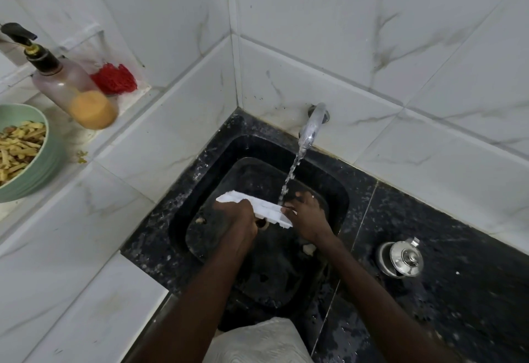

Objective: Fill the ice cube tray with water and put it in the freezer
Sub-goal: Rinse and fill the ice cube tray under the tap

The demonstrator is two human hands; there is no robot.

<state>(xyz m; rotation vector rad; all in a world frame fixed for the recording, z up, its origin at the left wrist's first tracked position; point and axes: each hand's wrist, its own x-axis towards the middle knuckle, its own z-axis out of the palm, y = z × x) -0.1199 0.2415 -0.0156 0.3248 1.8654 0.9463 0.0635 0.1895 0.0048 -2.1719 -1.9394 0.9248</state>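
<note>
You stand at a corner of white marble-veined wall tiles, over a black speckled stone counter with a black sink (200,168) sunk into it. Your left hand (237,216) curls round the near long edge of the white plastic ice cube tray (257,206). Your right hand (307,216) pinches the tray's other end, thumb on top and fingers loosely spread behind it. The tray hangs between your hands above the basin and looks tilted. Just beyond your right hand, the stream of water (289,179) from the chrome wall tap (313,122) lands on that end of the tray. The slant probably lets water run from cell to cell, and holding it low in the sink keeps splashes inside. How full the cells are is too small to tell. Well off to the right of your right hand sits a small steel lidded pot (400,258). Far beyond your left hand, a pump bottle of orange liquid (71,88) stands on the ledge.
</note>
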